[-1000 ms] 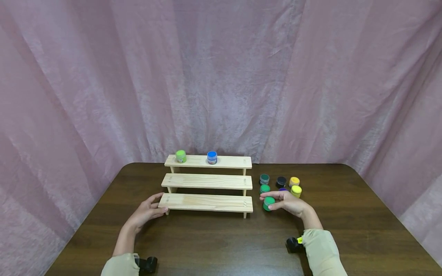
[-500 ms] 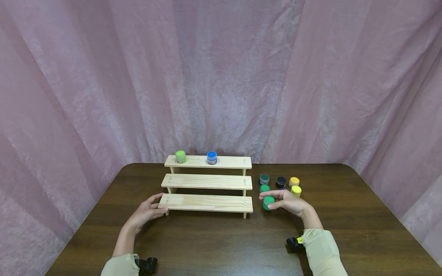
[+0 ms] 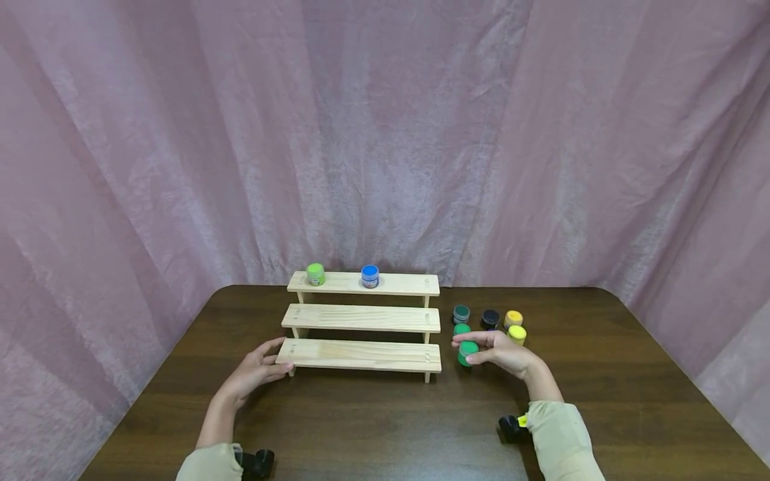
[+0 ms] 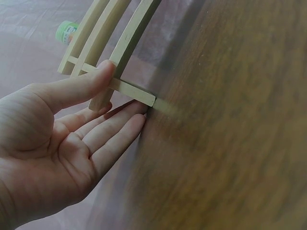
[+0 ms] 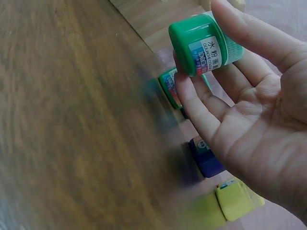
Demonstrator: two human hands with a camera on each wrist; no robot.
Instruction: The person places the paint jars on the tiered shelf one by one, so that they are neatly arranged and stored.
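On the table stands a three-step wooden display rack (image 3: 361,354). At the left end of its lowest step, my left hand (image 3: 254,375) grips the board, with the thumb (image 4: 91,86) at the front and the fingers behind. My right hand (image 3: 505,354) pinches a green gouache paint jar (image 5: 199,45) upright by its sides, right of the rack; whether its base touches the table is unclear. Another green jar (image 3: 461,329) is just behind it. The top step bears a light green jar (image 3: 315,274) and a blue jar (image 3: 369,276).
Beyond the right hand stand a dark green jar (image 3: 460,314), a black-looking jar (image 3: 490,318) and two yellow jars (image 3: 516,335). A purple-blue jar (image 5: 206,158) is mostly hidden by the hand in the head view. A pink curtain (image 3: 385,133) hangs behind the table (image 3: 361,427).
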